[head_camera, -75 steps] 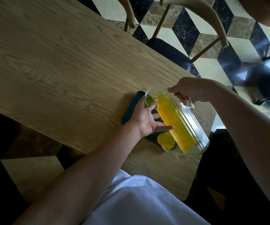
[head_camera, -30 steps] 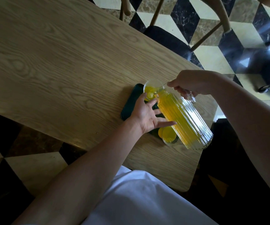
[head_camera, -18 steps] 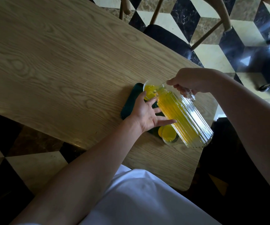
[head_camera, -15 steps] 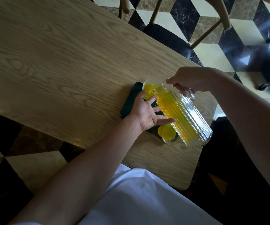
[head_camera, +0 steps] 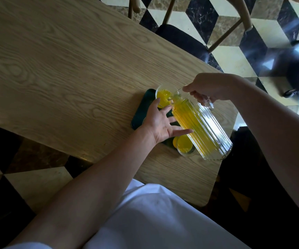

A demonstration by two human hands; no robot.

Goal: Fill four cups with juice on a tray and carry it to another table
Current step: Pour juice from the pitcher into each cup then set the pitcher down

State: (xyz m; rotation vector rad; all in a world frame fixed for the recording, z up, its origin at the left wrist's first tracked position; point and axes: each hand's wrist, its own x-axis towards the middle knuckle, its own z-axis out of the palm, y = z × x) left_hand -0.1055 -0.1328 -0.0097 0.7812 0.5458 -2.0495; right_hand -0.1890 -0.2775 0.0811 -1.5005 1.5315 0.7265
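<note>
Nearest the person, 1 near cup (head_camera: 185, 146) is sitting at the near end of the green tray (head_camera: 141, 109), showing yellow juice almost to the rim; a second yellow disc beside it is partly hidden, so whether it is another filled cup cannot be told. The left hand (head_camera: 160, 124) is lying open and flat over the tray, fingers spread, gripping nothing and steadying the tray. The right hand (head_camera: 206, 88) is closing around the handle of the ribbed glass pitcher (head_camera: 201, 129), tilting its spout down. Juice is running into the far cup (head_camera: 163, 95), which is appearing roughly half full. The pitcher is retaining plenty of juice. Judged from this, filling is under way: 1 cup done, 1 filling; the other 2 are not visible. Carrying the tray off the wooden table (head_camera: 64, 60) is remaining.
</note>
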